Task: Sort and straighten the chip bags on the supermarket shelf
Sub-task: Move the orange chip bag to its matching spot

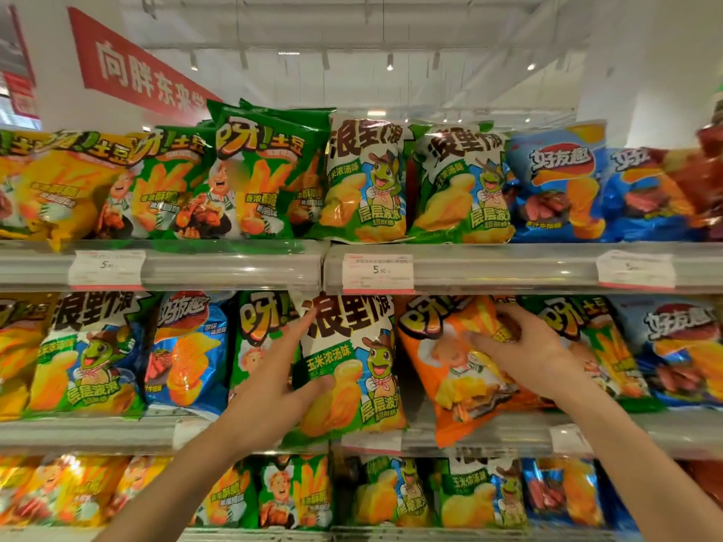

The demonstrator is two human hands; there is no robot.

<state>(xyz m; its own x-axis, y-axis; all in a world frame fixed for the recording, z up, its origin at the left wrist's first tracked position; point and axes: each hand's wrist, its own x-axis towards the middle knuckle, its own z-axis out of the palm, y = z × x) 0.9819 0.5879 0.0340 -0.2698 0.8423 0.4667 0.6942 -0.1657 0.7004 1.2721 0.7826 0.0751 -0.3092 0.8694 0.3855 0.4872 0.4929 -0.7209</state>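
Observation:
On the middle shelf (117,428) a white-and-green frog chip bag (352,354) stands upright at the centre. My left hand (281,377) grips its left edge, thumb across the front, index finger stretched up along the side. To its right an orange chip bag (450,369) leans tilted, its lower corner hanging over the shelf lip. My right hand (524,346) pinches the upper right part of that orange bag. A green fries bag (254,326) stands behind my left hand, partly hidden.
The top shelf (234,264) holds yellow, green, frog and blue bags in rows. Blue bags (187,354) and another frog bag (90,354) stand to the left on the middle shelf; green and blue bags (673,346) to the right. Price tags (377,272) hang on the rails.

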